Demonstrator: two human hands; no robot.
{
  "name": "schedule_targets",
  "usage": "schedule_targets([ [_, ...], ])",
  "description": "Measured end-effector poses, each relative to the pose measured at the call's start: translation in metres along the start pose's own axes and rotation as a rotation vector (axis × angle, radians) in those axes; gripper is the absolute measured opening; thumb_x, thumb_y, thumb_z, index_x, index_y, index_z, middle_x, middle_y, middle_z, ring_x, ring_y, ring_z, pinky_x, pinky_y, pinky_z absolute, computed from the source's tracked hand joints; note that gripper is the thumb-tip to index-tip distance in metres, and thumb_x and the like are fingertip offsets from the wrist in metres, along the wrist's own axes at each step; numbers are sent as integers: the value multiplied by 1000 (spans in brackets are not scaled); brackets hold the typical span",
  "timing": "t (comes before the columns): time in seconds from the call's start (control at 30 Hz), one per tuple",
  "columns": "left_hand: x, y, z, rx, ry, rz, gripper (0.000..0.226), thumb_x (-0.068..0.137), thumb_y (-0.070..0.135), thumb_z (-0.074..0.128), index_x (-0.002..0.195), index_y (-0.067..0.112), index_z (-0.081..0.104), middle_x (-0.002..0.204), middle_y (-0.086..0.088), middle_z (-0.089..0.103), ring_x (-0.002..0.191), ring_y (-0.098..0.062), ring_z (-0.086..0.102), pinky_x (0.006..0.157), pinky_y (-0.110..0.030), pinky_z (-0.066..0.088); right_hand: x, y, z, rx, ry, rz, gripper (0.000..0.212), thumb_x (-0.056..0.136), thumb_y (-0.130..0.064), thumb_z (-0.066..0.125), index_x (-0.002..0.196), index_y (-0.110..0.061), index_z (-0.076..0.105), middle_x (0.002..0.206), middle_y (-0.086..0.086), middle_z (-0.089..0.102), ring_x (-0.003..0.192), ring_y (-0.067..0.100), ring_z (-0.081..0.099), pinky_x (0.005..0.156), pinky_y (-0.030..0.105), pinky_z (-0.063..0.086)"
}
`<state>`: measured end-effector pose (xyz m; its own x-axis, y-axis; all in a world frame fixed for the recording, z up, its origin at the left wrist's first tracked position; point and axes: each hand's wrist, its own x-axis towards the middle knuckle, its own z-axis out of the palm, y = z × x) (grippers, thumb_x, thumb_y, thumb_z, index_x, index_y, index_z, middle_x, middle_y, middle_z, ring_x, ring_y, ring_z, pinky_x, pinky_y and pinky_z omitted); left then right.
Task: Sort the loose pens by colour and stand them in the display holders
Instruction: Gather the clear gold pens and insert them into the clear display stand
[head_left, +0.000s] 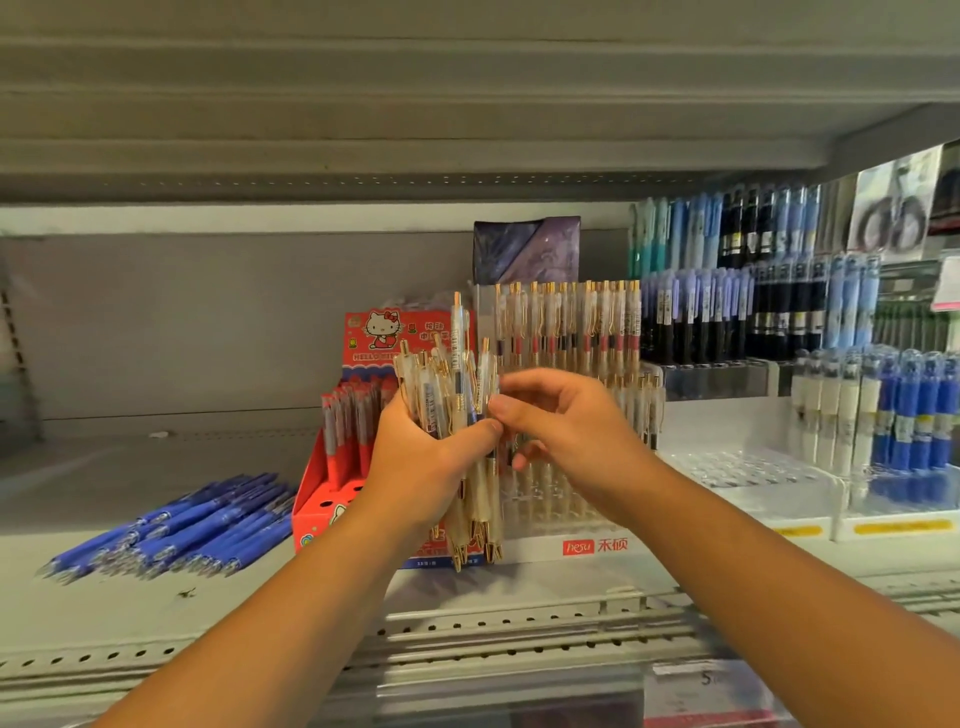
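My left hand (423, 457) grips a bundle of clear pens with gold clips (451, 395), held upright in front of the shelf. My right hand (561, 421) reaches in from the right and pinches one pen at the bundle's right edge with thumb and forefinger. Behind them stands a clear tiered display holder (566, 519) holding several of the same gold-clip pens (571, 322). A loose pile of blue pens (182, 530) lies on the shelf at the left. A red Hello Kitty display box (332, 467) holds red pens.
To the right stand clear holders (753, 467) with blue, black and white pens (883, 415), part of them with vacant holes. A dark purple box (524, 249) stands at the back. The shelf above hangs low. The metal shelf's front edge (467, 634) is perforated.
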<state>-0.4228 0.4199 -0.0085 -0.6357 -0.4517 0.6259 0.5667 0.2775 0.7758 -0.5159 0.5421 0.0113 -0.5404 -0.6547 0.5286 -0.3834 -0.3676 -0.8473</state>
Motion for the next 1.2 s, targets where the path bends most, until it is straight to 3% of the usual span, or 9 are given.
schedule_targets([
  [0.33, 0, -1, 3, 8, -1, -6, 49, 68, 13, 77, 115, 11, 64, 99, -4, 76, 93, -20, 73, 74, -30, 59, -2, -8, -9, 163, -23, 110, 5, 90, -3, 64, 93, -5, 68, 82, 6, 74, 78, 17, 71, 65, 22, 55],
  [0.4, -1, 0, 3, -1, 25, -5, 46, 66, 14, 78, 111, 14, 65, 94, -2, 76, 88, -19, 74, 69, -27, 58, -3, -8, -13, 180, -12, 119, 8, 92, -3, 63, 99, -2, 66, 92, 12, 76, 86, 24, 74, 66, 25, 57],
  [0.5, -2, 1, 2, 45, 61, -10, 43, 64, 19, 77, 105, 17, 64, 86, 3, 76, 80, -15, 73, 65, -25, 56, -2, -11, -18, 207, 62, 116, 20, 92, -6, 62, 111, -1, 57, 96, 11, 76, 84, 23, 74, 61, 22, 57],
  [0.63, -5, 2, 5, 82, 84, -18, 47, 65, 23, 77, 109, 21, 63, 89, 5, 75, 83, -15, 73, 73, -33, 59, 2, -15, -25, -62, 237, -13, 33, 88, -15, 71, 117, -19, 55, 87, -2, 77, 79, 11, 73, 59, 19, 55],
  [0.77, -7, 6, 9, 118, 108, -3, 49, 64, 28, 79, 110, 28, 60, 96, 11, 74, 88, -9, 72, 79, -32, 57, 8, -13, -27, -241, 364, -144, 33, 87, -15, 73, 114, -24, 56, 83, -1, 71, 73, 12, 71, 54, 19, 55],
  [0.93, -10, 5, 10, 129, 158, -6, 51, 69, 21, 81, 116, 21, 61, 98, 4, 75, 89, -12, 72, 83, -38, 58, 14, -3, -25, -425, 430, -231, 27, 85, -19, 75, 102, -27, 55, 87, -3, 65, 83, 15, 67, 70, 40, 61],
  [1.0, -9, 3, 8, 133, 177, -3, 49, 70, 19, 81, 115, 18, 62, 97, 1, 75, 88, -16, 73, 83, -41, 59, 15, 2, -23, -466, 422, -243, 26, 84, -21, 77, 95, -28, 54, 85, -5, 63, 82, 12, 65, 72, 42, 60],
  [1.1, -10, 2, 7, 145, 164, 13, 47, 67, 22, 78, 112, 22, 62, 92, 2, 75, 85, -16, 73, 77, -33, 60, 14, 10, -21, -553, 377, -247, 26, 81, -26, 78, 94, -27, 55, 84, -8, 61, 81, 10, 63, 69, 39, 60],
  [1.2, -13, -1, 7, 183, 101, 21, 41, 77, 9, 79, 110, 27, 61, 93, 11, 74, 86, -9, 72, 72, -22, 58, 14, 16, -21, -599, 350, -247, 24, 80, -28, 79, 92, -27, 58, 81, -12, 61, 77, 6, 63, 67, 32, 59],
])
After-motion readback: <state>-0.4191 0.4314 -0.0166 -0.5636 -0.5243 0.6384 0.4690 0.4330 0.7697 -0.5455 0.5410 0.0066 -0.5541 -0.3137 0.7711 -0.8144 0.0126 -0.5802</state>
